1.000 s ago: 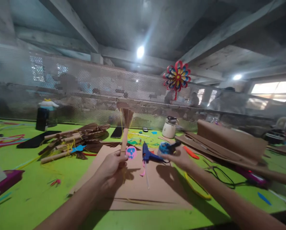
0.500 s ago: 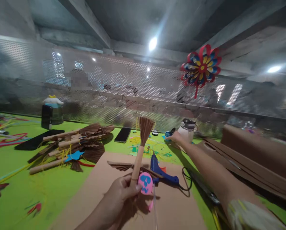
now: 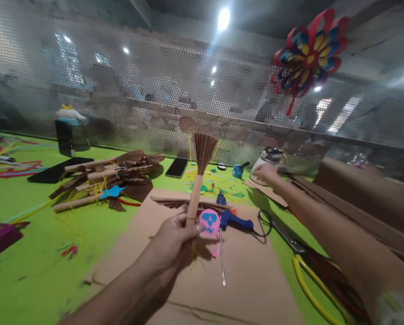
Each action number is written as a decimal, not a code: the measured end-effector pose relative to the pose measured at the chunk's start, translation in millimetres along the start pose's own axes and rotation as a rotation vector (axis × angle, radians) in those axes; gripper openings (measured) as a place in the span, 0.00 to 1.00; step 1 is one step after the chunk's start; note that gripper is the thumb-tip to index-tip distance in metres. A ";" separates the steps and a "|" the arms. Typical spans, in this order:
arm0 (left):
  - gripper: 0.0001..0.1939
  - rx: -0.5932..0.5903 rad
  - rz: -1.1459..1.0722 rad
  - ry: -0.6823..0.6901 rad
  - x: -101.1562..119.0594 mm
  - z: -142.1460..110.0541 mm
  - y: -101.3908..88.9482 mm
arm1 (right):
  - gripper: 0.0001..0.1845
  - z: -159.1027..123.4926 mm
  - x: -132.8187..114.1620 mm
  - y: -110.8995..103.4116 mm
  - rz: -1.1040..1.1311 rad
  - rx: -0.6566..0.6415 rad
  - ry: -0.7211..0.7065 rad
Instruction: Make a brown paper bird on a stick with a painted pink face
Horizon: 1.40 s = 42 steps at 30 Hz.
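Clearly, left hand (image 3: 174, 239) closed around paper-and-tube figure (image 3: 195, 194), pleated brown fan end up, above cardboard sheet (image 3: 249, 275). Right hand (image 3: 266, 174) reaching out in front of pale jug (image 3: 264, 162); finger spread and contact with jug: cannot tell. Green table (image 3: 53, 239) below, perforated metal screen (image 3: 161, 99) behind, red flower ornament (image 3: 310, 58) hanging up right, ceiling lamps lit. Jug dark-lidded, contents hidden. Bottle (image 3: 81, 135) far left, behind black phone (image 3: 64, 139); contents unclear.

we seem to be in a craft workshop: glue gun (image 3: 236, 220), scissors (image 3: 312, 275) and paper scraps (image 3: 206, 187) crowd a green worktable (image 3: 35, 280) beside perforated metal mesh (image 3: 161, 81).
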<state>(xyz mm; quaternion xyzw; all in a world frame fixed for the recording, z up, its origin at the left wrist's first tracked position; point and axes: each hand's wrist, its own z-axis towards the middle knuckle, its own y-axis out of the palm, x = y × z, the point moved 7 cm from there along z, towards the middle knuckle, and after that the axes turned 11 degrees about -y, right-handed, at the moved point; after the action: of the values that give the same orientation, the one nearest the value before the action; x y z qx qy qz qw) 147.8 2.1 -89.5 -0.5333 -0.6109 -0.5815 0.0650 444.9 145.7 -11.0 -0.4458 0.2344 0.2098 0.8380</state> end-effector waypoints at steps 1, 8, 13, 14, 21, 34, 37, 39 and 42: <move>0.15 0.022 0.004 0.014 1.9 -1.2 0.0 | 0.13 -10.2 -7.6 -12.8 -0.034 -0.021 -0.001; 0.12 0.188 0.181 0.187 17.9 -10.0 -2.5 | 0.13 -138.4 -122.8 -25.1 -0.216 -0.253 -0.555; 0.11 0.164 0.208 0.266 23.5 -14.0 -3.1 | 0.10 -190.6 -115.5 34.3 -0.483 -0.327 -0.582; 0.09 0.168 0.216 0.288 25.6 -14.4 -4.6 | 0.10 -193.2 -110.6 41.7 -0.514 -0.314 -0.580; 0.08 0.217 0.235 0.348 30.5 -10.0 -13.6 | 0.13 -191.2 -93.5 51.9 -0.465 -0.259 -0.559; 0.05 0.202 0.270 0.378 26.9 -7.3 -17.6 | 0.14 -173.0 -75.7 35.5 -0.127 -0.161 -0.304; 0.06 0.222 0.259 0.367 26.2 -6.8 -20.1 | 0.17 -169.5 -70.6 20.2 0.023 -0.191 -0.180; 0.08 0.253 0.283 0.372 26.9 -7.5 -21.6 | 0.18 -167.1 -69.0 12.1 0.093 -0.178 -0.163; 0.08 0.271 0.316 0.375 27.2 -7.8 -22.3 | 0.17 -163.0 -66.8 4.4 0.158 -0.121 -0.208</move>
<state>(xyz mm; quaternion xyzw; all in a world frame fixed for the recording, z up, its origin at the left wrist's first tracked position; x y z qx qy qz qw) 115.8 17.2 -82.2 -0.4914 -0.5697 -0.5657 0.3376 355.3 0.6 -55.4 -0.4515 0.1678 0.3339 0.8103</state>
